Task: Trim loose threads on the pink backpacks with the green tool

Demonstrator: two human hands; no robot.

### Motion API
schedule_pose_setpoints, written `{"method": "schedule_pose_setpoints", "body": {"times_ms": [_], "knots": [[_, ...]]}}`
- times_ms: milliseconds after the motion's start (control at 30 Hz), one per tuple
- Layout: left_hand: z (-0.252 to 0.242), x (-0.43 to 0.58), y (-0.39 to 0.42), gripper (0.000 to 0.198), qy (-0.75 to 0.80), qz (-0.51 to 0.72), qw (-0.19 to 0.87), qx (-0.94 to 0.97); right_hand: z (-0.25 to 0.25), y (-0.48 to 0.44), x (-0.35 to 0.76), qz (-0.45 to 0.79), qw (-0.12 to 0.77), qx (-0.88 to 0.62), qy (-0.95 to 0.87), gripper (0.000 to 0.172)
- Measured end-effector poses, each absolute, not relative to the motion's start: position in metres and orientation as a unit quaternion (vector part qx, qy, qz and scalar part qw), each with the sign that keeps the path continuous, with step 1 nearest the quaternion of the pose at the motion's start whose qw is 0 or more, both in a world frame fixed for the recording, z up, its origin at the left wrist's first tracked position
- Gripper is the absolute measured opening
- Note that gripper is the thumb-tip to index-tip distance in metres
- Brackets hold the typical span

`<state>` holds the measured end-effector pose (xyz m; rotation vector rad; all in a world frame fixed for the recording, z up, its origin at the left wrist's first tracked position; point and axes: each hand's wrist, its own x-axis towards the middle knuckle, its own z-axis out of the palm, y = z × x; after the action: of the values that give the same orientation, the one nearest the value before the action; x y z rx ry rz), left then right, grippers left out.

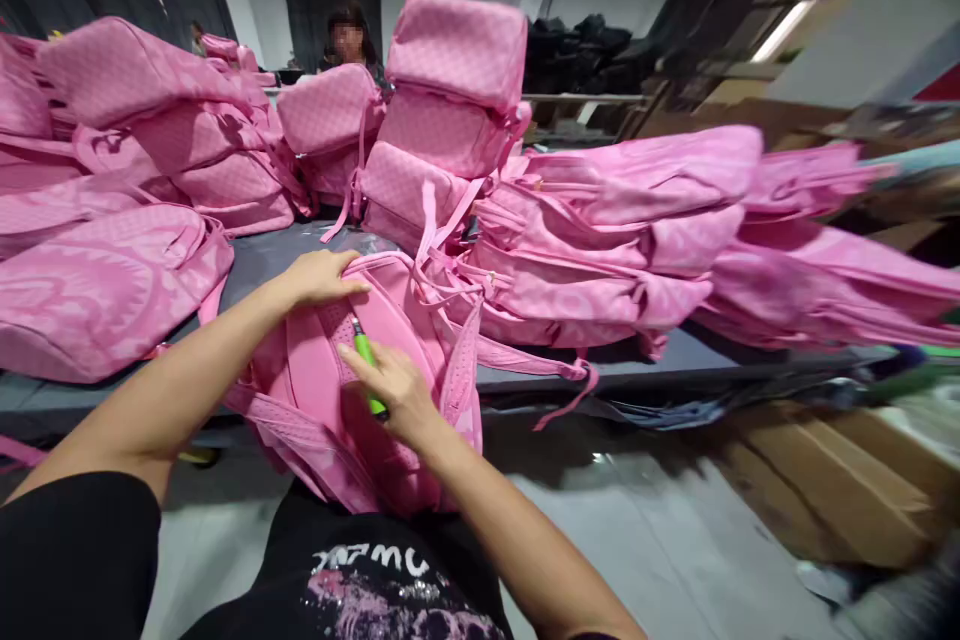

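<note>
A pink backpack (pixel 311 345) leans against my body at the table's near edge, its padded back panel and straps facing me. My left hand (pixel 326 278) grips its top edge, with the fingers closed over the rim. In my right hand (pixel 401 385) is a small tool with a bright green handle (pixel 364 348) and a dark, narrow tip. That tip points up at the mesh strip of the back panel, close to it or touching; I cannot tell which. My right fingers are closed round the handle and slightly blurred.
Pink checked bags (pixel 457 50) stand stacked behind the backpack. More pink backpacks (pixel 615 250) lie piled to the right, and another (pixel 112 290) lies at left on the grey table (pixel 259 255). Cardboard boxes (pixel 825 490) sit on the floor at right. A person (pixel 352 38) is beyond the stacks.
</note>
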<state>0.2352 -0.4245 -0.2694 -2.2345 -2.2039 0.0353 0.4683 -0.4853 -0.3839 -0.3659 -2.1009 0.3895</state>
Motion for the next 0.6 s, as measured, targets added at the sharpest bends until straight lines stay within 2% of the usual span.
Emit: {"method": "schedule_pose_setpoints", "body": {"times_ms": [67,133,200,267,333,433,600], "knots": [[-0.283,0.218,-0.434,0.069,-0.725,0.019,0.019,-0.688,-0.423,-0.454,0.475,0.077,0.54,-0.237,-0.804,0.031],[-0.302,0.209,-0.444,0.07,-0.738,0.006,0.06,-0.672,-0.453,-0.427,0.494,0.074,0.58,-0.325,-0.743,0.036],[-0.322,0.215,-0.448,0.06,-0.695,-0.031,0.132,-0.706,-0.47,-0.411,0.511,0.102,0.582,-0.372,-0.716,0.038],[-0.341,0.234,-0.442,0.044,-0.589,-0.058,0.186,-0.784,-0.474,-0.405,0.515,0.13,0.564,-0.379,-0.722,0.033],[-0.355,0.259,-0.428,0.038,-0.492,-0.049,0.181,-0.851,-0.473,-0.406,0.509,0.15,0.546,-0.377,-0.733,0.03],[-0.368,0.285,-0.401,0.048,-0.445,-0.019,0.136,-0.885,-0.475,-0.408,0.497,0.147,0.532,-0.386,-0.739,0.032],[-0.361,0.27,-0.384,0.048,-0.368,-0.051,0.106,-0.922,-0.484,-0.415,0.493,0.074,0.496,-0.413,-0.76,0.032]]}}
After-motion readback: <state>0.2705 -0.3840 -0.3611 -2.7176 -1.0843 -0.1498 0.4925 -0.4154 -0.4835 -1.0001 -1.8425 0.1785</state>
